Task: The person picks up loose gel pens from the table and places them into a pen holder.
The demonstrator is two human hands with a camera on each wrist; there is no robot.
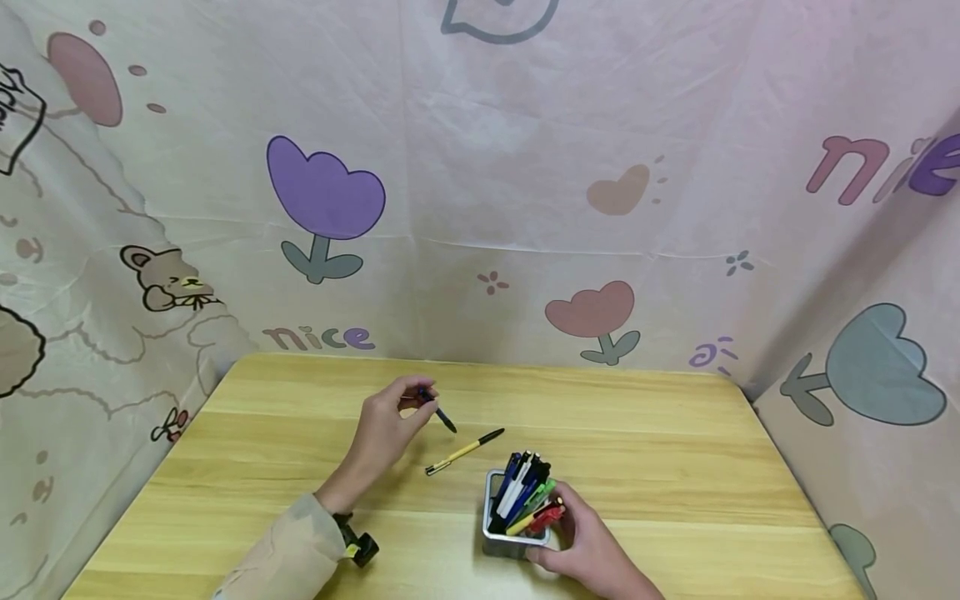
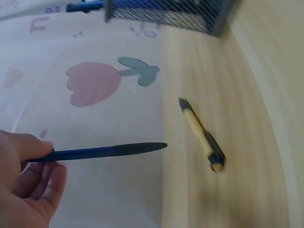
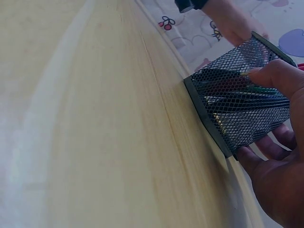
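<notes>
In the head view my left hand (image 1: 386, 427) pinches a dark blue pen (image 1: 446, 420) between thumb and fingers, its black tip pointing down over the table. The left wrist view shows the same pen (image 2: 95, 152) sticking out past the fingertips. Beside it lies a yellow pen (image 1: 459, 455) with a black end, flat on the wood. My right hand (image 1: 592, 550) grips the side of a square black mesh pen holder (image 1: 506, 547), thumb and fingers around it in the right wrist view. Blue, white, green, yellow and red pens (image 1: 525, 492) stand bunched inside the holder.
The wood-grain table (image 1: 675, 450) extends around both hands. Behind it hangs a pale cloth (image 1: 465, 183) printed with flowers and words, which also covers the left and right sides. A black strapped device (image 1: 360, 546) sits on the left wrist.
</notes>
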